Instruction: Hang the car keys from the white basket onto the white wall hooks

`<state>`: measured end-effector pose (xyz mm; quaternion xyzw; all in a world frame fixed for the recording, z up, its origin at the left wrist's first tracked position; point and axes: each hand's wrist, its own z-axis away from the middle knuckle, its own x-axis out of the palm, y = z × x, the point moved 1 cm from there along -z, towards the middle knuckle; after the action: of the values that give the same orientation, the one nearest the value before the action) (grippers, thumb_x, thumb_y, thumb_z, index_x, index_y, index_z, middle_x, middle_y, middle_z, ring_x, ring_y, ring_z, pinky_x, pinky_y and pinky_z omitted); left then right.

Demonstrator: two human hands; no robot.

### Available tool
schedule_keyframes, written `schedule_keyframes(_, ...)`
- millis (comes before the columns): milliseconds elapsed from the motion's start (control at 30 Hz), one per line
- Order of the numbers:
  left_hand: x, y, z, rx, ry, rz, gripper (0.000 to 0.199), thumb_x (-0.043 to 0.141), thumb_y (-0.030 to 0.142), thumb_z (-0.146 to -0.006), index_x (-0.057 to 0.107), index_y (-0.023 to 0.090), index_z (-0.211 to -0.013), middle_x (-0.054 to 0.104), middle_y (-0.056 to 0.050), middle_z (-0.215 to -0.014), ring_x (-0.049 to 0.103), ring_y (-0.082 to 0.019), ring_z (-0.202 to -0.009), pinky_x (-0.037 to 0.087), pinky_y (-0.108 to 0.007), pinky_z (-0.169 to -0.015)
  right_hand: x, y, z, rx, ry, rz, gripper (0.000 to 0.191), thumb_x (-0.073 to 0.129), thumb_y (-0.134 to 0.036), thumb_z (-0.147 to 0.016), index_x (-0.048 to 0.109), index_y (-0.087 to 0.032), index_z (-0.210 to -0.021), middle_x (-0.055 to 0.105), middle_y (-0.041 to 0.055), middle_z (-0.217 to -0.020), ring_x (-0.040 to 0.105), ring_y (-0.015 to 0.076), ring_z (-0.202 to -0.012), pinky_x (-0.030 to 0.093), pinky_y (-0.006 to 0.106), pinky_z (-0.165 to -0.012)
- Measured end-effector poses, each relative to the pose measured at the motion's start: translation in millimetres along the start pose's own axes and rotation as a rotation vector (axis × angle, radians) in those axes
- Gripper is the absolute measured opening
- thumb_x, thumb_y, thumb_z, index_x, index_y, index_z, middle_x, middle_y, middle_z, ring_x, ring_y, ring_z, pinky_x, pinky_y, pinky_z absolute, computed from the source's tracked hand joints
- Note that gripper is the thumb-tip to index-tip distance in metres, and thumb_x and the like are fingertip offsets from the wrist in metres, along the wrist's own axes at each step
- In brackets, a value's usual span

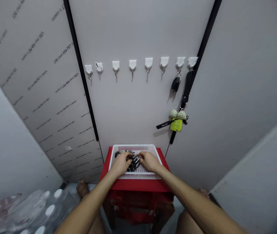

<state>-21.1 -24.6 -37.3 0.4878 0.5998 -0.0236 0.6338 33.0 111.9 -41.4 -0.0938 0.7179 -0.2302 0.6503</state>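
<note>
Keys (134,163) are left in the basket (138,176) — a black key (175,84) and lime fob (176,125) already hang from hooks (180,62). Left hand (121,162) and right hand (150,161) reach in, fingers at the keys — whether clamped, I cannot tell.

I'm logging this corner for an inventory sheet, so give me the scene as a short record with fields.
Left hand: in the basket, fingers at the dark, metallic bunch; exact hold unclear
Right hand: fingertips at the bunch's other side
Bunch: probably keys, too small to itemise
Basket: white, perforated, on a red surface
Wall hooks: eight white, in a row
Hanging: black key fob, second hook from the right; lime-green fob below a black strap, rightmost hook
Floor, lower left: white-capped bottles
</note>
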Motion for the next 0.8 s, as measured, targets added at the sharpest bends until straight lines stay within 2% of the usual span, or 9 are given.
schedule_keyframes(167,-2.6,3.6,1.8,0.009,-0.017,-0.012,0.025,0.045,0.016,-0.062,0.054,0.015,-0.086,0.057,-0.005,-0.084,0.05,-0.015,-0.079,0.036,-0.025,-0.072,4.5,1.7,-4.1,0.025,0.011,-0.056,0.019,0.04,-0.013,-0.06,0.056,-0.016,-0.068,0.059,0.0023,-0.067,0.051,0.0111,-0.064,0.033,0.018,-0.058)
schedule_keyframes(300,-2.6,4.4,3.0,0.007,-0.028,0.003,0.029,0.047,0.02,-0.061,0.052,0.016,-0.089,0.056,-0.005,-0.089,0.049,-0.015,-0.081,0.036,-0.025,-0.073,0.4,0.6,-3.7,0.08,0.058,-0.054,0.021,0.04,-0.017,-0.062,0.055,-0.015,-0.076,0.059,0.0054,-0.072,0.051,0.0131,-0.068,0.033,0.02,-0.059)
schedule_keyframes(400,-1.2,3.6,3.0,0.022,-0.05,0.021,0.033,0.05,0.022,-0.059,0.051,0.017,-0.092,0.056,-0.005,-0.091,0.049,-0.016,-0.082,0.036,-0.024,-0.073,-0.3,-1.8,-3.2,0.119,0.068,-0.059,0.018,0.044,-0.017,-0.059,0.056,-0.014,-0.072,0.059,0.0069,-0.071,0.051,0.0158,-0.07,0.033,0.022,-0.059)
schedule_keyframes(533,0.2,-0.2,0.8,0.019,-0.029,0.037,0.034,0.048,0.014,-0.057,0.051,0.016,-0.091,0.056,-0.004,-0.085,0.049,-0.014,-0.077,0.037,-0.023,-0.07,-0.9,-4.3,-6.3,0.112,0.069,-0.127,0.011,0.045,-0.013,-0.057,0.054,-0.015,-0.06,0.058,0.0033,-0.061,0.051,0.0131,-0.062,0.034,0.021,-0.055)
schedule_keyframes(633,0.6,-3.4,-0.2,-0.008,0.001,0.041,0.033,0.042,0.007,-0.057,0.052,0.015,-0.088,0.056,-0.003,-0.078,0.049,-0.011,-0.07,0.037,-0.022,-0.066,-10.6,-3.2,-12.1,0.091,0.084,-0.217,0.012,0.04,-0.017,-0.064,0.052,-0.014,-0.064,0.056,0.002,-0.057,0.05,0.01,-0.054,0.035,0.019,-0.05)
schedule_keyframes(800,-2.1,-1.5,-0.2,-0.025,0.036,0.117,0.03,0.04,0.006,-0.059,0.053,0.014,-0.085,0.056,-0.002,-0.075,0.05,-0.011,-0.07,0.038,-0.024,-0.069,-45.3,-7.5,-17.1,0.027,0.093,-0.453,0.01,0.041,-0.021,-0.065,0.047,-0.014,-0.063,0.051,-0.003,-0.049,0.048,0.007,-0.045,0.037,0.017,-0.046)
